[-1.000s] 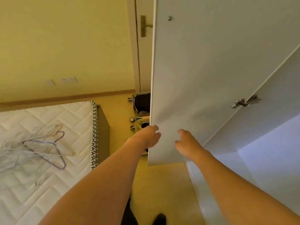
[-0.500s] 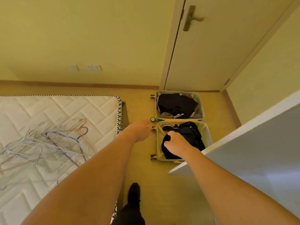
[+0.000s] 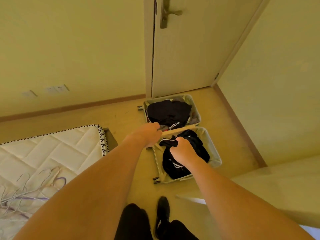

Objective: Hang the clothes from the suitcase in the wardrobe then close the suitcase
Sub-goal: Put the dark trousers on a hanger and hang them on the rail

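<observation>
An open pale suitcase (image 3: 215, 159) lies flat on the floor by the room door, both halves showing. Black clothes with white stripes (image 3: 168, 112) fill the far half, and another black heap (image 3: 199, 146) lies in the near half. My left hand (image 3: 147, 134) is stretched out in front of the hinge line, fingers loosely curled, holding nothing. My right hand (image 3: 183, 152) hovers in front of the near heap, fingers loosely curled; I cannot tell whether it touches the cloth. A white wardrobe panel (image 3: 270, 191) cuts in at the lower right.
A bare quilted mattress (image 3: 57, 151) stands at the left with several wire hangers (image 3: 26, 194) piled on it. The shut room door (image 3: 190, 52) is behind the suitcase, a wall runs along the right. My feet in black shoes (image 3: 162, 212) stand on the floor.
My hands left the wardrobe door and the view swung down to the suitcase. Both arms now reach out further over it, and the suitcase looks closer.
</observation>
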Available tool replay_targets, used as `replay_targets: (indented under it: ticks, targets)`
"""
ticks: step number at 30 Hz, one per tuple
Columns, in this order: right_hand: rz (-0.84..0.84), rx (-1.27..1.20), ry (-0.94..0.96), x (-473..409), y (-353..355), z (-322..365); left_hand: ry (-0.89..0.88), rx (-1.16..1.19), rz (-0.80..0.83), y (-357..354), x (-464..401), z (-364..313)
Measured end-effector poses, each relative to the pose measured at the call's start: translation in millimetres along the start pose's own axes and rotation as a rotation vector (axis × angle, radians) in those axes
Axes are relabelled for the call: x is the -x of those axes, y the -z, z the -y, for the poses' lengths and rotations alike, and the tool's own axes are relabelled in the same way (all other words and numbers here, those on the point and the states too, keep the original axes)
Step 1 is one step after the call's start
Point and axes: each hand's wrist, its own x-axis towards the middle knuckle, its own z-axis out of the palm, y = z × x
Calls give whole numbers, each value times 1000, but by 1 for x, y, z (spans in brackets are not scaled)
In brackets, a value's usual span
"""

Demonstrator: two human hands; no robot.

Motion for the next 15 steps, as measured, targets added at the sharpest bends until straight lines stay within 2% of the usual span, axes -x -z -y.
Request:
replay_targets:
  ticks: [8, 11, 15]
  targets:
    - [-101, -246, -201, -99, 1, -7, -70, -67, 135, 18, -129, 10]
    - [-144, -315, -244, -146, -1, -23, -82, -90, 194, 8, -188, 9]
    - [-183, -359, -329, -221, -11, -78, -177, -178, 230, -38, -272, 3]
